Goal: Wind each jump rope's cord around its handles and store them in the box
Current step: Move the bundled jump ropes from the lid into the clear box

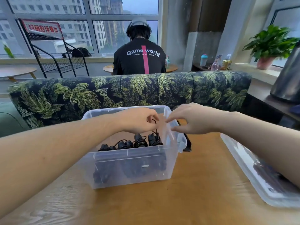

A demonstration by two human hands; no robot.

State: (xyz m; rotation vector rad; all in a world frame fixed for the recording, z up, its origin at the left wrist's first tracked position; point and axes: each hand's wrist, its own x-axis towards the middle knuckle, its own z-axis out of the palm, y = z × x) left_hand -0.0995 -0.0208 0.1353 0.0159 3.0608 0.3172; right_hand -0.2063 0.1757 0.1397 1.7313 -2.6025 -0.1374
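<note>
A left hand (139, 121) pinches a black cord (156, 133) over wound jump ropes (139, 142) inside the clear box (129, 169) below; the right hand (193, 118), fingers loose, holds nothing beside the rim.

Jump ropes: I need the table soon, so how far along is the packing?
Several wound ropes already stand in the clear box. The left hand pinches the cord of the rightmost one. Right hand hovers open. The lid is still off.
</note>
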